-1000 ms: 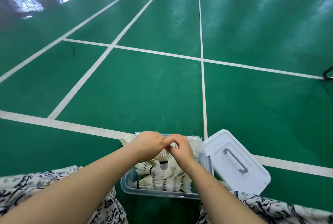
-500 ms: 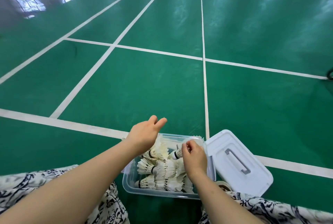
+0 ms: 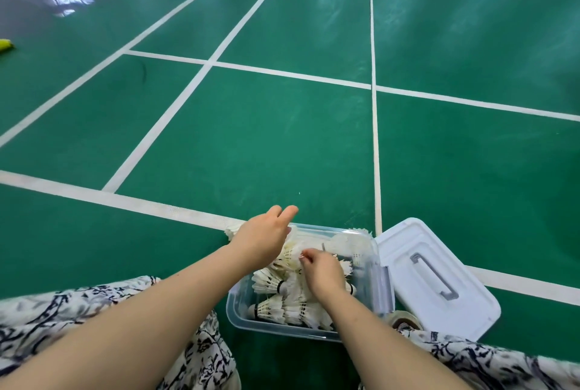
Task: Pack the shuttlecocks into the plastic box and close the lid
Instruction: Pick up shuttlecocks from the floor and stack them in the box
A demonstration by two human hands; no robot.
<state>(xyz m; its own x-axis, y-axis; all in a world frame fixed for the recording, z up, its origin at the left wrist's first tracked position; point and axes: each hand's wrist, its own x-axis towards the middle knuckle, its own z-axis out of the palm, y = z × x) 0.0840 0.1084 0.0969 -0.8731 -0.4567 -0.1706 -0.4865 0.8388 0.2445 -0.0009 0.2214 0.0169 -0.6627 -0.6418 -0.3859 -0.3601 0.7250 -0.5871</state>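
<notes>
A clear plastic box (image 3: 239,319) sits on the green floor between my knees, holding several white feather shuttlecocks (image 3: 270,286). My right hand (image 3: 323,272) is down inside the box, its fingertips pinched on the feathers of a shuttlecock in the pile. My left hand (image 3: 263,237) hovers over the box's far left corner with fingers straight and nothing in it. Just beyond it, a shuttlecock (image 3: 231,230) lies outside the box against that corner. More feathers (image 3: 361,231) stick up behind the far right rim. The white lid (image 3: 408,251) with a grey handle lies off to the right.
A roll of clear tape (image 3: 405,319) lies between the box and the lid. My patterned skirt (image 3: 103,298) covers both knees beside the box. White court lines cross the green floor, and a yellow object (image 3: 5,45) lies at the far left.
My hands, joined above the box a second ago, have parted. The left went out past the far left corner; the right sank into the pile with a shuttlecock.
</notes>
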